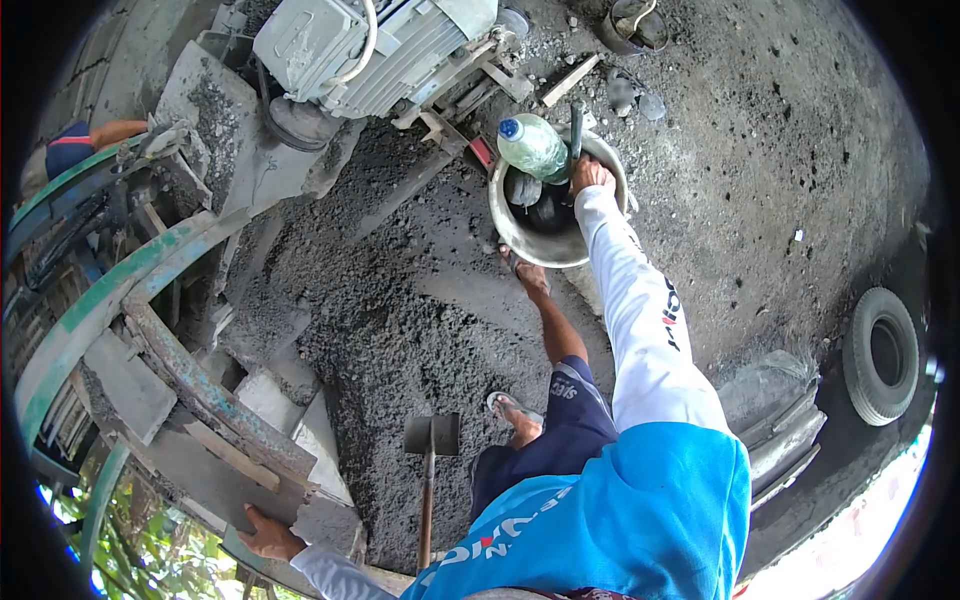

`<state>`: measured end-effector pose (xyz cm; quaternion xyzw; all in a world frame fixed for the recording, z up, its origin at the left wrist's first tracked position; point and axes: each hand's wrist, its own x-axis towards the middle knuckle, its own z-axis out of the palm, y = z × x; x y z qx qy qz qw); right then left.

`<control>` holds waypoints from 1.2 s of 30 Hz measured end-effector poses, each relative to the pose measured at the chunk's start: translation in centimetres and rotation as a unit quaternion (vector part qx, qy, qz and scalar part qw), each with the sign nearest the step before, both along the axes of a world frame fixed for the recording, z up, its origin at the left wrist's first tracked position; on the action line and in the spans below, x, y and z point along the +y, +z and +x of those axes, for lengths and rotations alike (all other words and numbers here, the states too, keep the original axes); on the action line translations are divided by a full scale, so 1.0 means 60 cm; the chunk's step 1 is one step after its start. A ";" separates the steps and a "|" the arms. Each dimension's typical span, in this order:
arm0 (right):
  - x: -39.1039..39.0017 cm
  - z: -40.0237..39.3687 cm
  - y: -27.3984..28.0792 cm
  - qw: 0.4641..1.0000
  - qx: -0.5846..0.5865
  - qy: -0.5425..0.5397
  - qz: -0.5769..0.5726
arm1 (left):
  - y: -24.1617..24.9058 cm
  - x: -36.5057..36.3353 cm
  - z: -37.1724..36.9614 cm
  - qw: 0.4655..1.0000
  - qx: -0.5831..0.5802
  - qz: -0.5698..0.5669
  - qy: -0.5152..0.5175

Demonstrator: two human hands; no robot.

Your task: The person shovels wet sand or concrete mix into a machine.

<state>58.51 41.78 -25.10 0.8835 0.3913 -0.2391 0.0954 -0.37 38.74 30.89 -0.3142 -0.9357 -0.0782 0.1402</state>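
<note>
Floor (760, 150): rough, dark concrete, with a broad spread of wet grey mix (400, 330) lying over its middle, right up to the person's sandalled feet.
Machine (180, 330): a curved green-and-rust frame with slabs along the floor's left edge; a grey motor (370, 45) sits at the far edge.
Tyre (882, 355): lying flat by the floor's right edge, well apart from the work.
Bucket (556, 240): a round grey pail at the far side of the mix, just beyond the forward foot; a plastic bottle (532, 147) with a blue cap leans on its far rim.
Shovel (430, 480): standing in the mix near the person's legs, nobody holding it.
Right hand (592, 175): stretched out over the bucket's far rim, fingers closed round a dark upright handle (576, 125) that rises from inside it.
Left hand (268, 535): spread flat on the edge of a slab at the floor's near-left corner, holding nothing, bracing the lean.
Doing it well: I'd say keep that brace planted, lift the handle straight up, and mind the bottle, which looks easy to knock.
</note>
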 end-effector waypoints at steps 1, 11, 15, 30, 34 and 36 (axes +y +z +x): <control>0.003 0.002 -0.004 1.000 0.004 0.008 -0.019 | 0.001 0.003 0.006 1.000 -0.005 0.000 0.004; 0.048 0.013 0.083 0.991 0.072 0.012 -0.114 | -0.003 -0.004 0.003 1.000 0.009 0.013 -0.003; 0.029 0.005 0.085 0.994 0.075 0.006 -0.080 | -0.002 -0.006 -0.006 1.000 -0.002 0.015 0.001; -0.121 -0.012 0.402 0.903 0.236 -0.202 0.298 | 0.001 -0.021 -0.025 0.991 -0.027 0.067 -0.112; -0.131 -0.089 0.605 0.883 0.305 -0.158 0.319 | 0.042 -0.043 0.000 0.992 0.033 -0.007 -0.125; -0.156 -0.133 0.636 0.855 0.352 -0.062 0.376 | 0.047 -0.061 0.029 0.978 0.136 0.009 -0.158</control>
